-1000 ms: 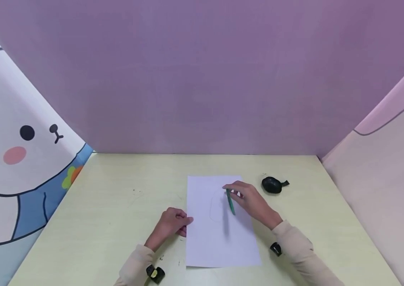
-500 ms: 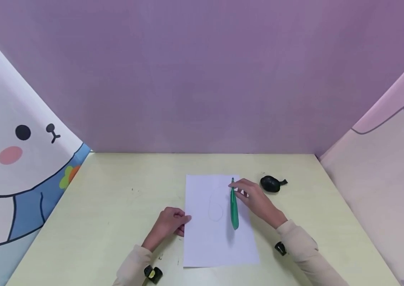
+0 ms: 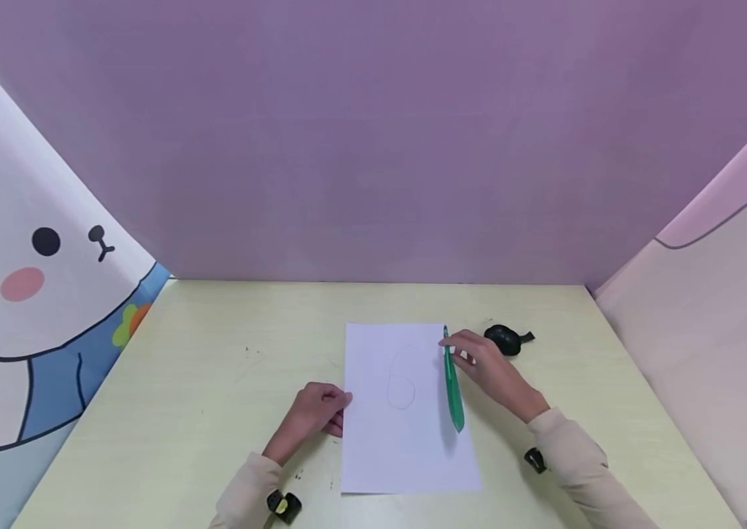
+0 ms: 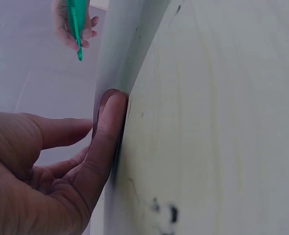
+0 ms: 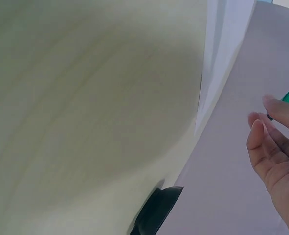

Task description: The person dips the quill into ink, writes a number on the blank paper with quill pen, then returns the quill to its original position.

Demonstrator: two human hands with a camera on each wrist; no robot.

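In the head view a white sheet of paper [image 3: 380, 459] lies upright on the table, with a thin line shaped like a 6 [image 3: 402, 393] on it. My left hand [image 3: 314, 409] pinches the sheet's left edge; in the left wrist view the thumb [image 4: 68, 133] is on one side of the edge and the index finger [image 4: 107, 132] along the other. Near the sheet's right edge, my right hand [image 3: 493, 371] pinches a green pen [image 3: 454, 393] with a wide, leaf-shaped body. The dark pen tip [image 5: 270, 117] shows by the fingertips in the right wrist view.
A black rounded object [image 3: 502, 339] with a short flat tail lies just beyond my right hand. Small dark marks [image 3: 298, 475] dot the pale table [image 3: 214, 367]. A purple panel [image 3: 373, 147] stands behind it, with printed panels on both sides.
My right hand has moved right with the pen, from over the drawn line to the sheet's right edge. The line's lower loop is now in plain view. My left hand has stayed put.
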